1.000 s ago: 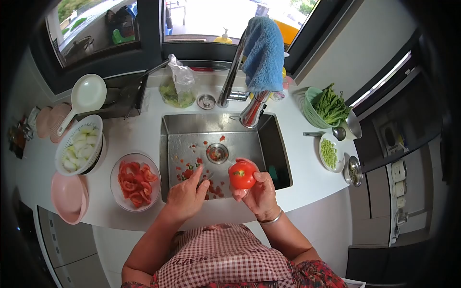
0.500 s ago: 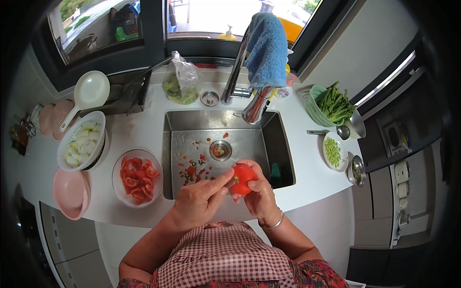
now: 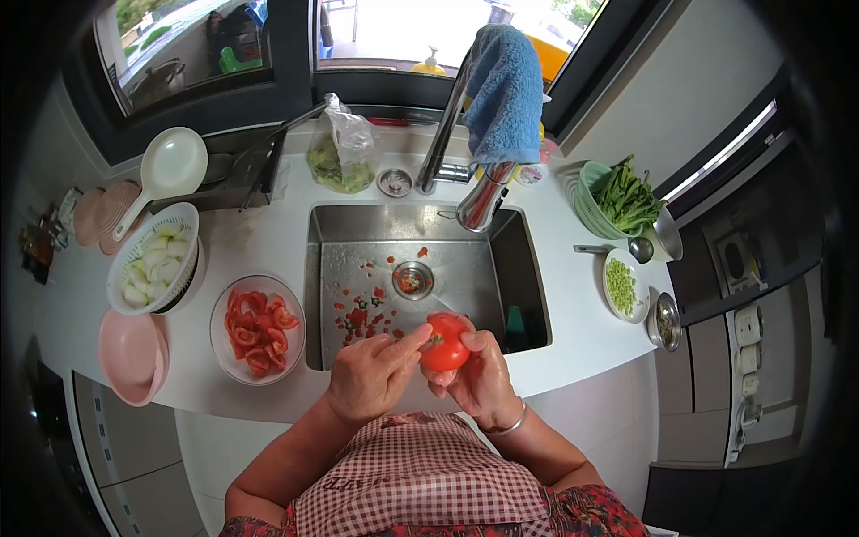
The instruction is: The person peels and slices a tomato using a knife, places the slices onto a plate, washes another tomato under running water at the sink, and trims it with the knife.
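A whole red tomato (image 3: 449,347) is cradled in the fingers of my right hand (image 3: 490,387), just over the front edge of the sink. Its stem end faces left. My left hand (image 3: 369,376) is closed, with the index finger reaching to the stem end; a small greyish bit shows at the fingertip, and I cannot make out what those fingers hold. Below lies the steel sink (image 3: 470,268), with tomato scraps (image 3: 358,318) scattered on its floor. To the left, a clear bowl (image 3: 234,365) contains cut tomato pieces (image 3: 259,331).
At left stand a pink bowl (image 3: 125,358), a white colander (image 3: 121,291) of pale sliced vegetable and a white ladle (image 3: 174,166). A blue cloth (image 3: 506,94) hangs over the faucet (image 3: 483,206). At right are leafy greens (image 3: 626,197) and a dish of chopped green pieces (image 3: 622,282).
The tomato has turned slightly and moved a little lower in my right hand. My left hand stays at its stem end. The camera view has shifted slightly.
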The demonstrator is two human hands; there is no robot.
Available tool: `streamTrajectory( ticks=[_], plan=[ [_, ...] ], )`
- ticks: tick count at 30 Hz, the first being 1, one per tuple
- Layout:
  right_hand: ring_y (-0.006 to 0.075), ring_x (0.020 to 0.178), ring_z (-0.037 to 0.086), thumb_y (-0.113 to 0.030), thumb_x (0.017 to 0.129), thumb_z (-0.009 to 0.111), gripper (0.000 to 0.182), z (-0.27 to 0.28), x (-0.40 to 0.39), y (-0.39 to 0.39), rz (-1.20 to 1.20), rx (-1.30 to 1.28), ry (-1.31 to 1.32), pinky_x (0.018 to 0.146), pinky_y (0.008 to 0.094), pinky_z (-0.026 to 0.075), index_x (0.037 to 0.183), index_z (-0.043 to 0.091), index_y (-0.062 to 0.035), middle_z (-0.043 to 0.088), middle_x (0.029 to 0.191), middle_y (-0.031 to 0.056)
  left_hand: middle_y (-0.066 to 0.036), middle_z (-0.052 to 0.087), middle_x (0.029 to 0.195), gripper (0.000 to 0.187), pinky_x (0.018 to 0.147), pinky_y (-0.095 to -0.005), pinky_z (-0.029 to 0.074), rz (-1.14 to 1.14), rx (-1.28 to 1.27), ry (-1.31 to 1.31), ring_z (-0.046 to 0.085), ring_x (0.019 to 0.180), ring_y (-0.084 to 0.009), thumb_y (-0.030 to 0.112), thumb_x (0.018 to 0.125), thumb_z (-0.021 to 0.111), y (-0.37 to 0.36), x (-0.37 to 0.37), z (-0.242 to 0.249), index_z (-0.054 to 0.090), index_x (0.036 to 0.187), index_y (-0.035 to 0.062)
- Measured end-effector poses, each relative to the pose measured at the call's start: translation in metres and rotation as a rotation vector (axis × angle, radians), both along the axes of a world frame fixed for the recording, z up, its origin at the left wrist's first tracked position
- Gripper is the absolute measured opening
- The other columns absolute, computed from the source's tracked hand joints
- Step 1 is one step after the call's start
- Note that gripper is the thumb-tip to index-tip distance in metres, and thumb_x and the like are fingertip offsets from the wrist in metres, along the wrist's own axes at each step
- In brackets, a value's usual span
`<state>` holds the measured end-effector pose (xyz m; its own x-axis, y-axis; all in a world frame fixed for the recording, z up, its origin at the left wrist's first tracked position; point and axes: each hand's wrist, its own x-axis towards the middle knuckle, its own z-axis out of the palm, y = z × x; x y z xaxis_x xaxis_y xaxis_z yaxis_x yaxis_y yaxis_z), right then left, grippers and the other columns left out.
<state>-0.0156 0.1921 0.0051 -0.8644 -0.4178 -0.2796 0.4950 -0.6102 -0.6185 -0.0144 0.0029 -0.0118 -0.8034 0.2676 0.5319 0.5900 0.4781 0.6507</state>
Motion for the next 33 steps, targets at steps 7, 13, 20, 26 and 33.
streamTrajectory(
  ticks=[7,13,20,26,33],
  plan=[
    [0.0203,0.062,0.059,-0.036,0.088,0.057,0.059,-0.003,-0.001,-0.009,-0.083,0.041,0.017,0.051,0.0305,0.048,0.133,0.041,-0.0034,0.060,0.101,0.0135,-0.003,0.059,0.070,0.032,0.059,-0.0296,0.049,-0.012,0.444,-0.115,0.058,0.061,-0.0150,0.013,0.098,0.058,0.017,-0.003,-0.022,0.061,0.129,0.0068],
    [0.0208,0.062,0.060,-0.037,0.087,0.059,0.061,0.004,-0.005,-0.009,-0.058,-0.038,0.058,0.050,0.0304,0.048,0.135,0.040,-0.0038,0.061,0.103,0.0145,-0.002,0.068,0.100,0.034,0.060,-0.0206,0.045,-0.087,0.653,-0.817,0.053,0.067,-0.0031,0.016,0.105,0.044,-0.011,-0.009,-0.026,0.055,0.133,-0.0017],
    [0.0182,0.058,0.060,-0.043,0.091,0.057,0.060,0.001,-0.009,-0.002,0.000,0.101,0.015,0.044,0.0277,0.048,0.133,0.042,-0.0044,0.061,0.097,0.0132,-0.016,0.071,0.098,0.038,0.069,-0.0316,0.056,-0.124,0.074,-0.258,0.073,0.084,-0.0226,0.009,0.095,0.058,-0.017,-0.006,0.026,0.056,0.132,0.0009],
    [0.0167,0.056,0.058,-0.041,0.093,0.054,0.056,0.000,-0.008,-0.001,0.048,0.152,0.012,0.042,0.0268,0.046,0.132,0.041,-0.0033,0.061,0.093,0.0135,-0.015,0.071,0.090,0.043,0.064,-0.0339,0.056,-0.187,-0.062,-0.187,0.071,0.074,-0.0278,0.007,0.089,0.064,-0.023,-0.010,0.031,0.057,0.132,0.0050],
    [0.0149,0.055,0.053,-0.038,0.095,0.050,0.053,0.007,-0.005,-0.005,0.030,0.170,-0.001,0.044,0.0274,0.047,0.132,0.041,-0.0018,0.060,0.089,0.0123,-0.011,0.065,0.074,0.039,0.056,-0.0333,0.050,-0.127,0.014,-0.104,0.063,0.060,-0.0235,0.005,0.087,0.067,-0.017,-0.009,0.016,0.064,0.126,0.0064]
  ],
)
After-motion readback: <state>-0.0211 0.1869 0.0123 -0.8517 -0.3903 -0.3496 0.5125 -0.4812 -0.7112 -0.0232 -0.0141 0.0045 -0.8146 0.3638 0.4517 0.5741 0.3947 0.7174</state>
